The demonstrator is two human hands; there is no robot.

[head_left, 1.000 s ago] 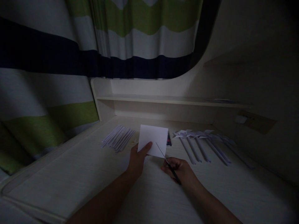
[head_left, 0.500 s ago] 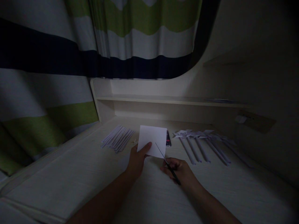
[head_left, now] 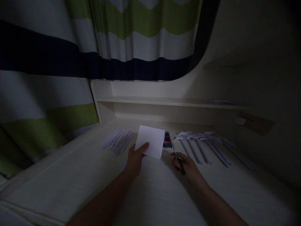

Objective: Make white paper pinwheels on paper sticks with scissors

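Near the middle of the frame, the left hand [head_left: 135, 160] grips a white sheet of paper [head_left: 150, 141] by its lower left corner, the thumb lying over the front of the sheet and the fingers hidden behind it. The paper is held tilted, its top edge leaning toward the back of the desk [head_left: 70, 182], and it catches more light than anything else in the dim scene.

To the right of it, slightly lower in the frame, the right hand [head_left: 185, 164] is closed around a pair of scissors [head_left: 179, 163]. The dark handles sit inside the fist and the thin blades point up and to the left, apart from the sheet's right edge; whether the blades are parted is too dark to tell.

Just behind the paper's right corner lies a small dark object with a pink stripe [head_left: 167, 144], partly blurred. To the left of centre a bundle of thin paper strips [head_left: 118, 140] rests flat on the desk, fanned slightly. To the right, a row of paper pinwheels on rolled paper sticks [head_left: 202, 146] lies side by side, heads toward the back.

A low shelf [head_left: 164, 101] runs along the rear of the desk. A striped curtain [head_left: 58, 62] of white, green and navy fills the upper left of the frame.
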